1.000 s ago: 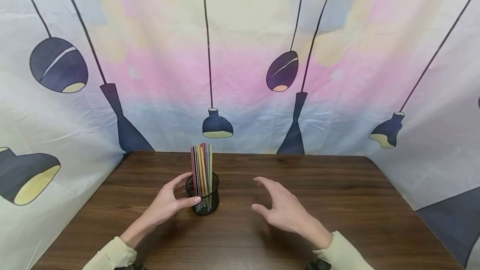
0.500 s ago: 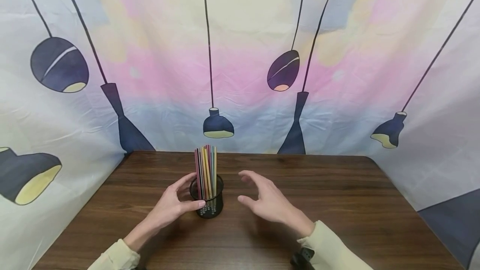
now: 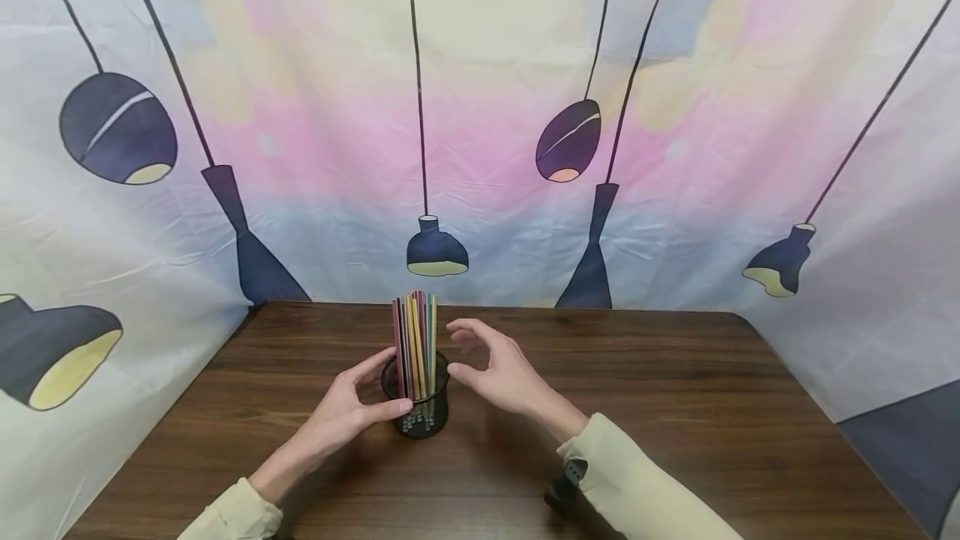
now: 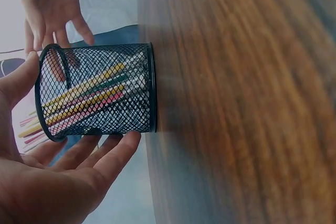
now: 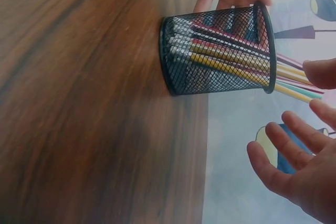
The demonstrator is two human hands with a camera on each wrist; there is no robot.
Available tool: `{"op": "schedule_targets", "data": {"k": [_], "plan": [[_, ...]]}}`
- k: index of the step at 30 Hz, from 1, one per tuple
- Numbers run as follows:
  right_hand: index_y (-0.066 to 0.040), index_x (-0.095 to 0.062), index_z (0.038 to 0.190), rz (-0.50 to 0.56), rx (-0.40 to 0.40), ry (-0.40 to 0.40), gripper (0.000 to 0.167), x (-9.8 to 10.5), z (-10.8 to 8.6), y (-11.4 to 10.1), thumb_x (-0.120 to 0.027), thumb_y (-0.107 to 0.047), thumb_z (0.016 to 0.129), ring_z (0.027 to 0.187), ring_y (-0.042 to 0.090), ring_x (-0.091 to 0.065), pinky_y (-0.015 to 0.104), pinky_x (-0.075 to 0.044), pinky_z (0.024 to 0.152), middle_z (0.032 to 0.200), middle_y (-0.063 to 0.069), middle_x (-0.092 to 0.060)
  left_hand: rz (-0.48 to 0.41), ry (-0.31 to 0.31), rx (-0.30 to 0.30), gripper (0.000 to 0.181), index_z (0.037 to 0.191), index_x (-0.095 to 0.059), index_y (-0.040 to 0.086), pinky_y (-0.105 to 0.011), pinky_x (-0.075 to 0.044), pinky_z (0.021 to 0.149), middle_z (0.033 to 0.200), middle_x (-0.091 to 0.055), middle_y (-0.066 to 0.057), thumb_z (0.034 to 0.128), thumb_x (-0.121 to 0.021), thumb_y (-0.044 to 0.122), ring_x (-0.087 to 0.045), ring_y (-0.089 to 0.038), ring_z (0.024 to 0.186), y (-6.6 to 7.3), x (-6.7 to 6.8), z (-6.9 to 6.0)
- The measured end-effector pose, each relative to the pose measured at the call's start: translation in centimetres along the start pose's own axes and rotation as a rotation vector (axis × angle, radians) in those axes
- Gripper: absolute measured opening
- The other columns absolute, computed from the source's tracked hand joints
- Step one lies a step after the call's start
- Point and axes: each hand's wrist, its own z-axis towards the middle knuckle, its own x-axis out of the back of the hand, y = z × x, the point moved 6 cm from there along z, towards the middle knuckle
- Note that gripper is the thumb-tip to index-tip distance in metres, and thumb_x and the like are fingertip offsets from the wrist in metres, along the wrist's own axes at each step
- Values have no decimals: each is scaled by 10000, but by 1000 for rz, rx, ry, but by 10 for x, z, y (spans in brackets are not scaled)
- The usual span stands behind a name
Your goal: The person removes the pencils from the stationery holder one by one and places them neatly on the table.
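A black mesh cup [image 3: 422, 422] stands upright on the table, holding a bunch of colored pencils [image 3: 415, 340] that lean against its rim. My left hand [image 3: 347, 407] grips the cup from the left, thumb at the near rim and fingers around the far side. In the left wrist view the cup [image 4: 97, 90] sits between the thumb and fingers of that hand [image 4: 58, 182]. My right hand [image 3: 498, 369] is just right of the cup's rim, fingers loosely bent, holding nothing. The right wrist view shows a gap between its fingers [image 5: 294, 150] and the cup [image 5: 220, 51].
The brown wooden table [image 3: 637, 390] reaches back to a hanging cloth [image 3: 495, 148] printed with dark lamps. Pale sleeves [image 3: 637, 482] cover both forearms, and a dark band [image 3: 566, 486] is at the right wrist.
My right hand has moved left, closer to the cup and pencils. The cup and my left hand around it have shifted slightly to the right.
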Motion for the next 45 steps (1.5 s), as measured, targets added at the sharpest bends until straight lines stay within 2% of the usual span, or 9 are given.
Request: {"op": "schedule_targets", "data": {"k": [3, 14, 17, 20, 23, 27, 38, 45], "plan": [[-170, -591, 1441, 25, -3, 3, 481, -3, 6, -2, -746, -113, 989, 1198, 316, -630, 592, -523, 940, 1342, 74, -660, -9, -6, 10, 839, 1626, -395, 62, -617, -396, 1106, 1586, -462, -233, 925, -834, 204, -511, -417, 1394, 0, -2, 0], [-117, -621, 1403, 38, 14, 27, 442, -12, 20, -5, -728, -48, 979, 1116, 266, -667, 426, -563, 888, 1256, 76, -693, -38, -14, 40, 846, 1630, -384, 67, -616, -394, 1110, 1573, -480, -228, 925, -834, 196, -492, -431, 1409, 0, -3, -2], [-110, -628, 1389, 35, 14, 34, 434, -14, 22, -5, -725, -30, 974, 1094, 251, -674, 437, -564, 889, 1246, 71, -701, -45, -15, 53, 851, 1633, -380, 75, -622, -388, 1113, 1575, -478, -227, 925, -836, 200, -484, -433, 1415, -1, -3, -2], [-98, -643, 1367, 39, 20, 49, 420, -14, 23, -4, -728, -10, 965, 1077, 266, -682, 504, -549, 929, 1226, 79, -714, -51, -14, 60, 854, 1634, -381, 82, -625, -386, 1113, 1578, -475, -224, 922, -838, 202, -476, -435, 1420, -2, -3, -2], [-90, -669, 1324, 46, 34, 75, 391, -15, 24, -3, -735, 13, 952, 1034, 268, -692, 568, -526, 940, 1184, 79, -731, -56, -13, 55, 858, 1631, -385, 80, -623, -386, 1113, 1575, -480, -223, 916, -843, 202, -475, -434, 1420, -2, -3, -2], [-98, -700, 1275, 59, 45, 107, 368, -14, 25, -1, -745, 42, 938, 983, 249, -694, 593, -525, 913, 1130, 60, -739, -64, -12, 45, 864, 1627, -389, 68, -604, -391, 1112, 1558, -501, -219, 906, -849, 197, -487, -420, 1413, -2, -3, -1], [-135, -699, 1315, 116, 21, 144, 461, -18, 26, 3, -816, 15, 895, 1022, 265, -701, 600, -515, 939, 1172, 69, -757, -124, -38, 59, 872, 1640, -350, 54, -577, -394, 1113, 1550, -509, -220, 921, -828, 176, -494, -418, 1408, -4, -2, 1], [-148, -692, 1335, 113, -2, 158, 495, -24, 22, 1, -830, 15, 888, 1001, 222, -698, 503, -576, 882, 1138, 42, -770, -151, -56, 63, 868, 1645, -331, 42, -614, -379, 1125, 1558, -493, -238, 932, -814, 156, -498, -432, 1399, -6, -3, 2]]}}
